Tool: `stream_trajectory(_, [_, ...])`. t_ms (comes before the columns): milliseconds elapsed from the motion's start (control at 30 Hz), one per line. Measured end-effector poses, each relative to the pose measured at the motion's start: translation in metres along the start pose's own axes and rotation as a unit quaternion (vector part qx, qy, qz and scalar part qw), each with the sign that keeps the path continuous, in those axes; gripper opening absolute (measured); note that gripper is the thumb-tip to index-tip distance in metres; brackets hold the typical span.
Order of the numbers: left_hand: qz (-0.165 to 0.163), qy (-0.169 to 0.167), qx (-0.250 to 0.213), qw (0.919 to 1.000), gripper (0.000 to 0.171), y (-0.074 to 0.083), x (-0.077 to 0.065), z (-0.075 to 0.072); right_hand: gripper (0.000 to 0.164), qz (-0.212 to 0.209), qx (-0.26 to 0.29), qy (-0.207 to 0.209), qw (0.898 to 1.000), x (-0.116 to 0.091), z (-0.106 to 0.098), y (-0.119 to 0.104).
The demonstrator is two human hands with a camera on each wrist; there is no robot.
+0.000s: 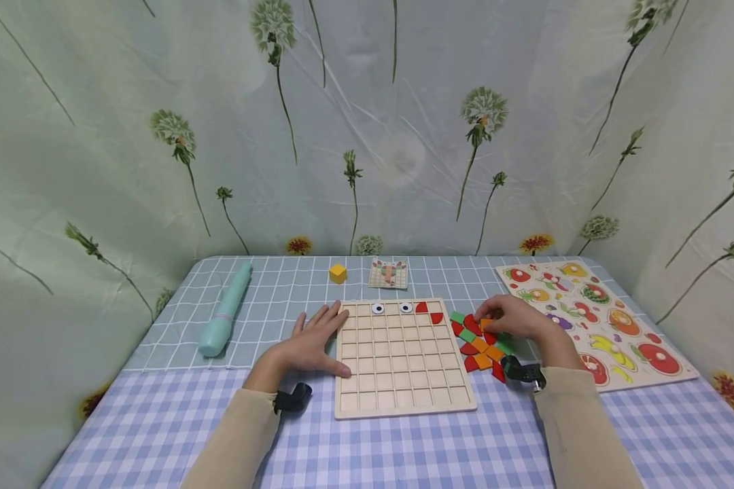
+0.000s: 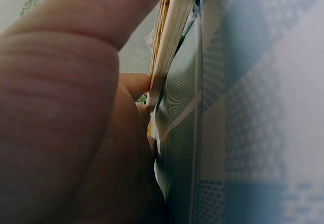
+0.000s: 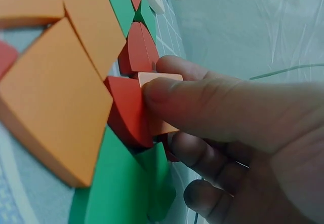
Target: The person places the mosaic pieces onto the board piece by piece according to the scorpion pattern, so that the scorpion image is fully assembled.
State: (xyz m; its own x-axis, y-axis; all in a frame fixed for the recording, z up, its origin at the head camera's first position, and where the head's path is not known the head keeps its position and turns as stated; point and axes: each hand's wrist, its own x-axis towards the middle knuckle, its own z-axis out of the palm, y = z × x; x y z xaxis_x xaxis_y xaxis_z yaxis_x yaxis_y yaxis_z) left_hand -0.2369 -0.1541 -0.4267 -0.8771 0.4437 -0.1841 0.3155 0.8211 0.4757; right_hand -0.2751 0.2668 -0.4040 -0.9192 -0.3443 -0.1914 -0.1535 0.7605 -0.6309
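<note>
A wooden grid board (image 1: 397,394) lies flat in the middle of the table. Two white eye tiles (image 1: 406,308) and two red quarter-round tiles (image 1: 436,318) sit in its top rows. My left hand (image 1: 310,345) rests at the board's left edge, fingers spread, thumb over the rim. Right of the board, my right hand (image 1: 516,316) pinches an orange square tile (image 3: 161,125) between thumb and fingers. That tile stands among a pile of red, orange and green tiles (image 1: 480,344); in the right wrist view a red quarter-round tile (image 3: 126,110) is right beside it.
Behind the board lie a small pattern card (image 1: 378,277) and a yellow block (image 1: 338,274). A mint-green bat-shaped object (image 1: 226,309) is at the left. To the right, a fruit puzzle board (image 1: 639,380) reaches under my right forearm.
</note>
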Motion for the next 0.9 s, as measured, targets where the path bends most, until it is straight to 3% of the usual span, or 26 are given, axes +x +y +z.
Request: stream_trajectory(900, [0.002, 0.003, -0.001, 1.0, 0.122, -0.002, 0.0, 0.0, 0.023, -0.009, 0.05, 0.042, 0.998, 0.005, 0.002, -0.015])
